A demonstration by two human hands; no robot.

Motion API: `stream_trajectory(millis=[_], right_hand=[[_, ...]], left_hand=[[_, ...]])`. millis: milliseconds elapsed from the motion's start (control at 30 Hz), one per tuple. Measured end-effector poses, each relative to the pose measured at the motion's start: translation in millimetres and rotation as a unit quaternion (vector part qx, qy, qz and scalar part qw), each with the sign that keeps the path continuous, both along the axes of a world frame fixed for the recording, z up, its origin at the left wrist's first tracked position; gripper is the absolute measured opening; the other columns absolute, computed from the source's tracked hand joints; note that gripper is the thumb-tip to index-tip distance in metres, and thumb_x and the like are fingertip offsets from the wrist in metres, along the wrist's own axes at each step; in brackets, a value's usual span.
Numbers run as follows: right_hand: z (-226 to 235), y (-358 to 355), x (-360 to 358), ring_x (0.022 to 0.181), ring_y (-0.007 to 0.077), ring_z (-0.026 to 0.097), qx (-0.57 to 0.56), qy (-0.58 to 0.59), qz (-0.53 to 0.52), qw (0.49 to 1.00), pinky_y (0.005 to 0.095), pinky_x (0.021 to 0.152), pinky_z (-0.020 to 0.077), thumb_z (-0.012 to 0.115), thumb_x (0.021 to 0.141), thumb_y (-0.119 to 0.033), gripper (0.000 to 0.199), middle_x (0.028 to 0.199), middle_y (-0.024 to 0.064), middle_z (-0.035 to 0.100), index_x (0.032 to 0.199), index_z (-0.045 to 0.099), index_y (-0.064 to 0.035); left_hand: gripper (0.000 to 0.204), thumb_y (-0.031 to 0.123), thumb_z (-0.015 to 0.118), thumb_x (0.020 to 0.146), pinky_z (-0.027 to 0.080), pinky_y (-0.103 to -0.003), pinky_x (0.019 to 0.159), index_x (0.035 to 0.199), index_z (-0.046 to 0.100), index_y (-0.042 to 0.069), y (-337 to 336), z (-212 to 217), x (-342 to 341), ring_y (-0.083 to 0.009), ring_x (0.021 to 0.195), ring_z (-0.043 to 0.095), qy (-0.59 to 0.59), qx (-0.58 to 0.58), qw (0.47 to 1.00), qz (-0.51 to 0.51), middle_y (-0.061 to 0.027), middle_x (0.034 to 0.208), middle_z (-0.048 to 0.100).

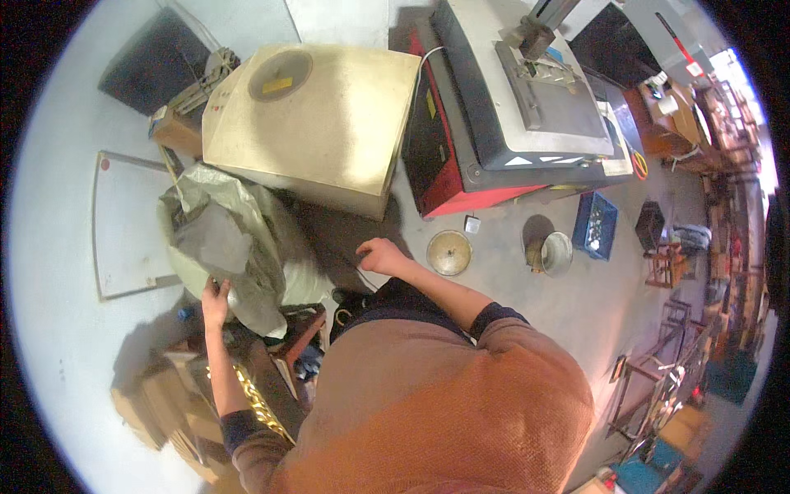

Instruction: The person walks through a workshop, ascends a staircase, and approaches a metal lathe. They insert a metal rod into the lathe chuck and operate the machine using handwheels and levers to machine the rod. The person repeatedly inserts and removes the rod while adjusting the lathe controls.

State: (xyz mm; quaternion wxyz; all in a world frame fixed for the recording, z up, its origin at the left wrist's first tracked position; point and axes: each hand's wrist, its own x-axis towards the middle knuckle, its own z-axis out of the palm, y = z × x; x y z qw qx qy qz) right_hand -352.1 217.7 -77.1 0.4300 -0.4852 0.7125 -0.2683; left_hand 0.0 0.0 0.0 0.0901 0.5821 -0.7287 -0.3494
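A large pale green woven sack (300, 263) stands at my left, its mouth gaping over a grey lining or contents (210, 239). My left hand (216, 305) is at the sack's near edge, thumb and fingers drawn together around a small dark spot that I cannot make out. In front of my body, to the right of the sack, my right hand (385, 257) hovers with curled fingers. Whatever they hold, if anything, is hidden.
Ahead stand a cream metal cabinet (346, 115) and a red, black and grey machine (527, 107). On the floor are a round metal lid (450, 252), a metal bucket (557, 253) and a blue crate (596, 226). Cardboard (169, 403) leans at lower left, beside a wooden stool (298, 342).
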Motion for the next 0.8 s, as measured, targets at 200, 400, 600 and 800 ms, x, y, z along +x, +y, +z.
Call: stream_trajectory(millis=[200, 400, 600, 800], right_hand=[[-4, 42, -86, 0.084, 0.0308, 0.055, 0.056, 0.024, 0.003, 0.998, 0.0380, 0.077, 0.0440, 0.056, 0.061, -0.027, 0.035, 0.090, 0.0152, 0.059, 0.091, 0.062, -0.0101], [0, 96, -128, 0.085, 0.0287, 0.056, 0.000, 0.057, 0.014, 0.998, 0.0343, 0.077, 0.0439, 0.056, 0.063, -0.026, 0.034, 0.090, 0.0149, 0.059, 0.091, 0.062, -0.0082], [-23, 111, -127, 0.069, 0.0204, 0.059, -0.076, 0.011, -0.062, 0.995, 0.0287, 0.064, 0.0460, 0.058, 0.062, -0.016, 0.032, 0.079, 0.0113, 0.062, 0.091, 0.061, -0.0034], [14, 12, -117, 0.102, 0.0396, 0.046, 0.001, -0.525, -0.225, 0.821, 0.0452, 0.084, 0.0411, 0.036, 0.082, -0.020, 0.046, 0.112, 0.0293, 0.041, 0.119, 0.026, 0.0049]], left_hand=[[0.041, 0.012, 0.053, 0.078, 0.041, -0.025, 0.068, 0.114, 0.043, -0.005, 88, 22, -61, -0.0137, 0.075, 0.052, 0.039, 0.024, 0.999, 0.022, -0.0100, 0.084, 0.057], [0.039, 0.012, 0.052, 0.077, 0.042, -0.026, 0.067, 0.112, 0.045, -0.004, 165, 17, -111, -0.0144, 0.074, 0.053, 0.044, 0.123, 0.991, -0.013, -0.0127, 0.085, 0.059], [0.041, 0.019, 0.054, 0.075, 0.044, -0.029, 0.066, 0.109, 0.048, -0.002, 242, -2, -125, -0.0201, 0.071, 0.056, 0.007, 0.111, 0.990, -0.092, -0.0143, 0.080, 0.060], [0.036, 0.018, 0.054, 0.074, 0.043, -0.029, 0.062, 0.104, 0.051, -0.003, 322, -50, -63, -0.0186, 0.065, 0.055, 0.060, 0.063, 0.996, -0.032, -0.0119, 0.073, 0.058]])
